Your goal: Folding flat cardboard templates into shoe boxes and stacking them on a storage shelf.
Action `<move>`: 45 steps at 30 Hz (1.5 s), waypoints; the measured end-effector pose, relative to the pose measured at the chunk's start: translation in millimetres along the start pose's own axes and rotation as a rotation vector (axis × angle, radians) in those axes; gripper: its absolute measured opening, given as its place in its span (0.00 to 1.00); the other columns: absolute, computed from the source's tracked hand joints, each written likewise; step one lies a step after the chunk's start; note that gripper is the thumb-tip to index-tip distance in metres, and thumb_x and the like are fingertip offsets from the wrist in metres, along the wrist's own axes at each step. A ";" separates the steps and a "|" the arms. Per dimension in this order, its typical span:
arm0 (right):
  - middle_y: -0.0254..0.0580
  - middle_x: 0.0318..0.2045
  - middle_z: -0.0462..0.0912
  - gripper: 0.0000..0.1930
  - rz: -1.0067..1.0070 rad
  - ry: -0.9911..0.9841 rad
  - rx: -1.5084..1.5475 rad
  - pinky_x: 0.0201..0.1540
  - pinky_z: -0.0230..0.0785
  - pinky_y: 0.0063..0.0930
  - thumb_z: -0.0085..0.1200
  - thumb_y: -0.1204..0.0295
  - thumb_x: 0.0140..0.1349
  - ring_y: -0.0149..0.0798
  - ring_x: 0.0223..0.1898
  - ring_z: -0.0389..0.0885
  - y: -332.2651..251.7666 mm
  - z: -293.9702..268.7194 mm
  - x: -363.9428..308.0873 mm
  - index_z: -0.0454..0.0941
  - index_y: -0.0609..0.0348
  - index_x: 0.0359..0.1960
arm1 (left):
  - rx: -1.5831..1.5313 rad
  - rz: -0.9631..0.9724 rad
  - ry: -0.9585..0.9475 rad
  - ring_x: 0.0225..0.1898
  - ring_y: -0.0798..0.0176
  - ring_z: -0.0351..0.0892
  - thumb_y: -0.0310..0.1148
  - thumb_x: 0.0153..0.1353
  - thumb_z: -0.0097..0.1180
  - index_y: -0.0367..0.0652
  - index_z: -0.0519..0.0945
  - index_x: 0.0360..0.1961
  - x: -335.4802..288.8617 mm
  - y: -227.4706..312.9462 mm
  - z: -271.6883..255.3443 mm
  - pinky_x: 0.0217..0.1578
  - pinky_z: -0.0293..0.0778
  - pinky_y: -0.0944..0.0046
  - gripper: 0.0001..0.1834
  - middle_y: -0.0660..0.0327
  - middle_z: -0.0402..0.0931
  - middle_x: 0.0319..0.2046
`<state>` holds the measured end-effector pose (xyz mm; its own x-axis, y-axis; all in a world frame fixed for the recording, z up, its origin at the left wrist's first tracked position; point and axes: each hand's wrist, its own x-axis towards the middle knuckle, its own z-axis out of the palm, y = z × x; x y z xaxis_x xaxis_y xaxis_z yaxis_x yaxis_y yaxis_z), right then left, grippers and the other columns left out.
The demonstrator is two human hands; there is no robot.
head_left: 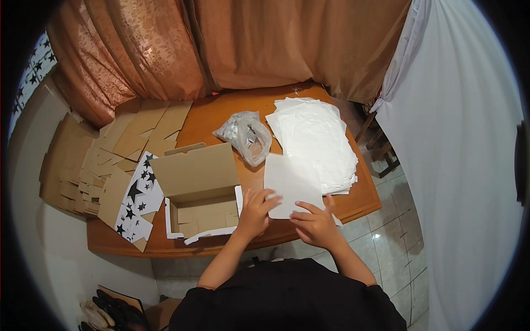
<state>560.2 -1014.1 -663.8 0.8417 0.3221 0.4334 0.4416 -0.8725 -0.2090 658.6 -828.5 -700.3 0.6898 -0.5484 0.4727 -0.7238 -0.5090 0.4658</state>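
A white sheet of paper point(291, 179), apparently tissue-thin, lies on the tabletop between my hands and overlaps the near left of a paper stack point(314, 132). At the sheet's lower left edge is my left hand point(255, 214), fingers apart and reaching over the paper. My right hand point(317, 223) rests at its lower right, fingers spread across the near edge. Just left of my left hand stands a cardboard box point(201, 212) with its lid point(194, 170) raised; brown inside, white on the side flaps. No contents show inside it.
Flattened cardboard boxes point(127, 135) pile up on the left, one with a black star print point(134, 201). Behind the sheet sits a crumpled clear plastic bag point(245, 135) with small contents. Brown curtains point(254, 44) hang behind the wooden table point(361, 201), white cloth point(469, 165) on the right.
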 end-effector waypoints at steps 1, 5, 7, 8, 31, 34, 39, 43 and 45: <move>0.20 0.37 0.78 0.10 -0.020 0.057 -0.048 0.60 0.27 0.63 0.60 0.69 0.44 0.31 0.52 0.72 -7.8 -13.7 2.0 0.81 0.44 0.32 | -0.103 0.088 -0.035 0.48 0.54 0.72 0.23 0.41 0.59 0.49 0.77 0.45 -2.2 -9.0 1.4 0.53 0.62 0.51 0.25 0.55 0.75 0.42; 0.28 0.44 0.76 0.12 0.057 0.230 -0.158 0.61 0.28 0.59 0.62 0.65 0.45 0.38 0.56 0.67 -14.9 -53.2 0.0 0.82 0.43 0.34 | -0.289 0.169 0.101 0.32 0.57 0.80 0.19 0.43 0.59 0.44 0.82 0.32 -5.6 -1.3 -17.4 0.41 0.72 0.57 0.13 0.58 0.81 0.26; 0.39 0.50 0.71 0.26 0.202 0.419 -0.230 0.63 0.29 0.54 0.65 0.58 0.44 0.45 0.61 0.59 -6.9 -62.4 -3.2 0.76 0.47 0.47 | -0.401 0.057 0.122 0.30 0.57 0.81 0.20 0.44 0.60 0.43 0.81 0.32 -13.7 5.7 -38.7 0.36 0.73 0.60 0.12 0.57 0.81 0.27; 0.39 0.50 0.71 0.26 0.191 0.424 -0.222 0.63 0.29 0.54 0.65 0.58 0.44 0.45 0.61 0.59 -4.1 -65.7 -0.8 0.76 0.47 0.47 | -0.517 -0.059 0.141 0.29 0.57 0.81 0.21 0.46 0.61 0.42 0.81 0.33 -19.3 6.4 -49.7 0.31 0.75 0.63 0.10 0.56 0.81 0.28; 0.38 0.23 0.74 0.15 0.616 0.272 0.666 0.53 0.51 0.41 0.56 0.60 0.56 0.41 0.33 0.69 -78.6 170.6 137.8 0.76 0.61 0.23 | -0.201 -0.693 0.419 0.26 0.62 0.68 0.38 0.55 0.60 0.35 0.77 0.34 -47.5 -188.7 -168.4 0.29 0.66 0.63 0.15 0.57 0.73 0.23; 0.37 0.32 0.75 0.15 0.658 0.223 0.367 0.56 0.43 0.51 0.56 0.58 0.55 0.40 0.43 0.67 -81.2 192.2 146.4 0.77 0.59 0.24 | 0.093 -0.412 0.735 0.41 0.54 0.71 0.38 0.56 0.58 0.40 0.74 0.46 -40.4 -192.5 -157.5 0.43 0.68 0.57 0.19 0.52 0.72 0.42; 0.38 0.41 0.73 0.15 0.667 0.250 0.180 0.55 0.37 0.64 0.55 0.57 0.55 0.43 0.52 0.62 -80.9 203.5 153.4 0.77 0.58 0.25 | 0.209 -0.021 0.072 0.54 0.49 0.65 0.40 0.58 0.53 0.48 0.69 0.56 -56.3 -188.4 -158.1 0.51 0.63 0.52 0.24 0.51 0.65 0.54; 0.40 0.45 0.71 0.16 0.749 0.218 0.090 0.55 0.36 0.67 0.55 0.56 0.55 0.47 0.55 0.59 -80.6 208.9 152.5 0.77 0.58 0.26 | 0.182 0.264 -0.253 0.59 0.52 0.62 0.42 0.62 0.47 0.52 0.67 0.58 -59.7 -186.8 -137.7 0.54 0.61 0.48 0.23 0.52 0.62 0.58; 0.39 0.44 0.72 0.16 0.768 0.230 0.053 0.55 0.36 0.65 0.55 0.56 0.55 0.46 0.55 0.60 -81.2 211.1 151.3 0.77 0.57 0.28 | 0.200 0.470 -0.445 0.64 0.54 0.56 0.47 0.64 0.41 0.57 0.64 0.61 -61.9 -192.6 -118.4 0.60 0.53 0.45 0.24 0.55 0.57 0.62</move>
<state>717.3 -817.0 -766.3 0.8339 -0.4495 0.3203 -0.2154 -0.7993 -0.5610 757.0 -618.0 -730.7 0.2603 -0.9406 0.2179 -0.9637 -0.2392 0.1188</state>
